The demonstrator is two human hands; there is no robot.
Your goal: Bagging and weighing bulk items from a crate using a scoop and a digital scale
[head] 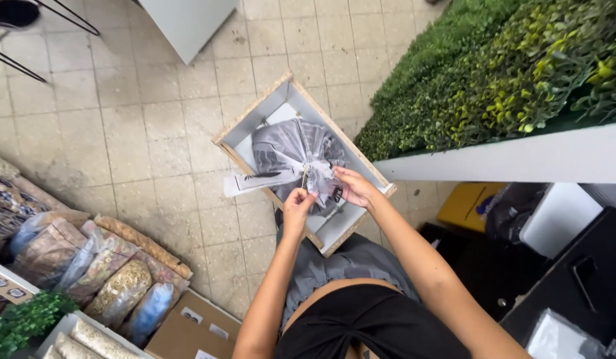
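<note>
A grey patterned plastic-wrapped bundle (288, 147) lies in a shallow white tray with a wooden rim (249, 116) resting on my lap. Its top is gathered into a tuft of clear wrap with a thin gold tie and a white paper tag (249, 183) sticking out to the left. My left hand (298, 202) pinches the tie at the gathered neck. My right hand (351, 187) holds the wrap just to the right of the neck. Both hands touch the bundle's near end.
Several clear bags of dried material (102, 266) lie on the floor at the left, by a cardboard box (188, 329). A wall of artificial greenery (501, 73) sits on a white ledge (521, 158) at the right. A dark counter with a phone (583, 279) is at the lower right.
</note>
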